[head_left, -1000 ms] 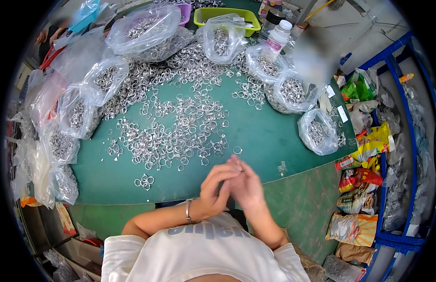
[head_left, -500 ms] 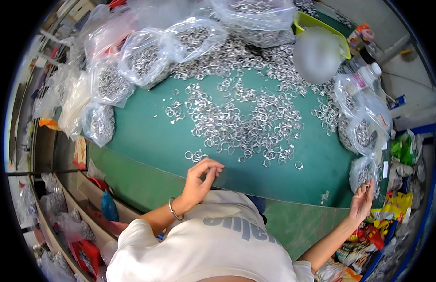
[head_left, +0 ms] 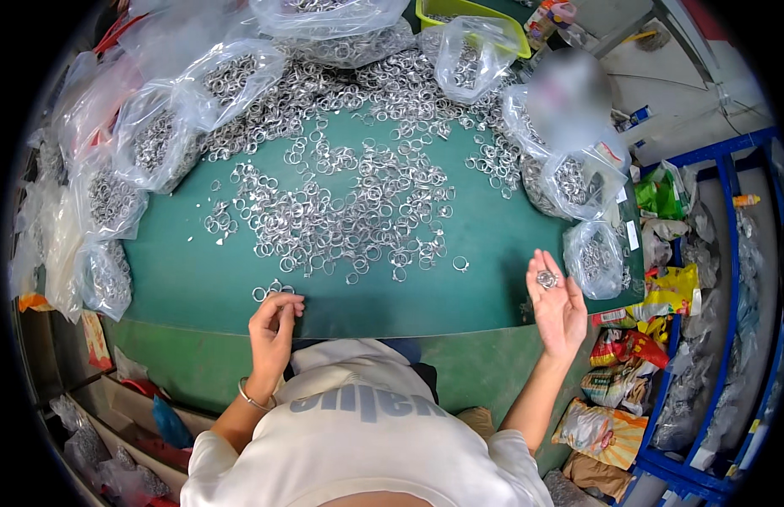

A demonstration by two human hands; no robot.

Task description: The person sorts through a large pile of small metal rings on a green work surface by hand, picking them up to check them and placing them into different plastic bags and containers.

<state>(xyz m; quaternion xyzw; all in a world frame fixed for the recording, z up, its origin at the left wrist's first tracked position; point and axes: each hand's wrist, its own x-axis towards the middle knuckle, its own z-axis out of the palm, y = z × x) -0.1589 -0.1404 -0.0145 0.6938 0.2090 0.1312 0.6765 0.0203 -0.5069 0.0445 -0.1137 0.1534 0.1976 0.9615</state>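
My left hand (head_left: 274, 325) rests at the table's front edge with its fingers curled and thumb tucked in. Whatever it may hold is hidden. Just beyond its knuckles lie a few small metal rings (head_left: 259, 294). Palm up, my right hand (head_left: 559, 317) is above the front right edge, carrying a little cluster of silvery rings (head_left: 547, 279) on its fingers. Close to those fingertips stands a small clear plastic bag (head_left: 596, 262) of rings. A loose spread of rings (head_left: 341, 211) covers the middle of the green table (head_left: 485, 253).
Banked along the far side are more rings (head_left: 383, 84), with large open bags (head_left: 240, 80) of them to the left. A yellow-green tub (head_left: 514, 34) stands at the back. Blue shelving (head_left: 730, 186) and colourful packets (head_left: 612, 431) are at the right, a divided wooden bin (head_left: 113, 406) lower left.
My right hand has come away from the small bag, moved left and turned palm up with rings on its fingers. My left hand stays curled near the front edge. The view has shifted rightward.
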